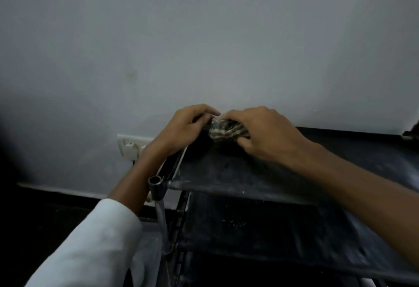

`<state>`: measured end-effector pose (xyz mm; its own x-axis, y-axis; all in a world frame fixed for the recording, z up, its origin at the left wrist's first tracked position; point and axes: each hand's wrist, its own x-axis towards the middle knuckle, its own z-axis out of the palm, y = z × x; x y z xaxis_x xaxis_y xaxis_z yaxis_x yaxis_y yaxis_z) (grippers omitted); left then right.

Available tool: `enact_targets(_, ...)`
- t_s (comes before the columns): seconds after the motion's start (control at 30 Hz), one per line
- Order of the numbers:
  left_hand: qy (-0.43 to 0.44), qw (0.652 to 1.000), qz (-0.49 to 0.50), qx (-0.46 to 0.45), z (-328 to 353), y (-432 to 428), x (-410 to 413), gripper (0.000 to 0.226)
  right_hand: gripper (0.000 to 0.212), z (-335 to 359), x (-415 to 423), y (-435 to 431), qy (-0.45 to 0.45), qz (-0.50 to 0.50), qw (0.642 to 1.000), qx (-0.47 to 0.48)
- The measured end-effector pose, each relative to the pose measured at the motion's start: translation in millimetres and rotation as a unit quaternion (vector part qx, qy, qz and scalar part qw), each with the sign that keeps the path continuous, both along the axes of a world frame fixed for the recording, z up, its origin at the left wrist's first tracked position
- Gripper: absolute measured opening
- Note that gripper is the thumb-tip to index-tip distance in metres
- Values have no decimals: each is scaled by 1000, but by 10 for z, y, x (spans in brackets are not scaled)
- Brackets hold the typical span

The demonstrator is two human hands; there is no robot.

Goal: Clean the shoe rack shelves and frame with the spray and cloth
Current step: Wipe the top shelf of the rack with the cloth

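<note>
Nearest, my white sleeve [97, 241] lies beside the rack's open-topped metal post [156, 184]. The lower shelf [249, 225] carries a scatter of pale specks. The dusty top shelf [238, 173] carries the striped cloth [226, 129] at its far left corner. My right grip [265, 132] is closed round the bunched cloth. My left grip [181, 127] curls over that corner's edge, just beside it. Farther left, a wall socket [130, 147].
</note>
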<state>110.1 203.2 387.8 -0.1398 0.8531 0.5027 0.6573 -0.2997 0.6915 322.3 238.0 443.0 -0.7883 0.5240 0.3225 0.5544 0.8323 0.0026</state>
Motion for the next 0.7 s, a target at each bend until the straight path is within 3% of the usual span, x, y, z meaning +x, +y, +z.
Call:
enact_targets(0.17,38,998,-21,-55,-44,2,-55,42,62,-90,11,61,-124,25,986,-109)
enact_targets(0.3,120,990,-2,-78,-41,11,-30,50,48,16,135,34,-108,83,973,-184)
enact_targets(0.47,103,992,6,-67,-81,34,-60,58,40,1,351,-185,-54,188,939,-282)
enact_targets(0.57,58,997,-13,-48,-89,44,-45,57,45,-79,241,-130,-32,219,959,-177)
enact_targets(0.7,57,997,-15,-41,-94,45,-27,61,44,-92,-109,162,-104,219,970,-15)
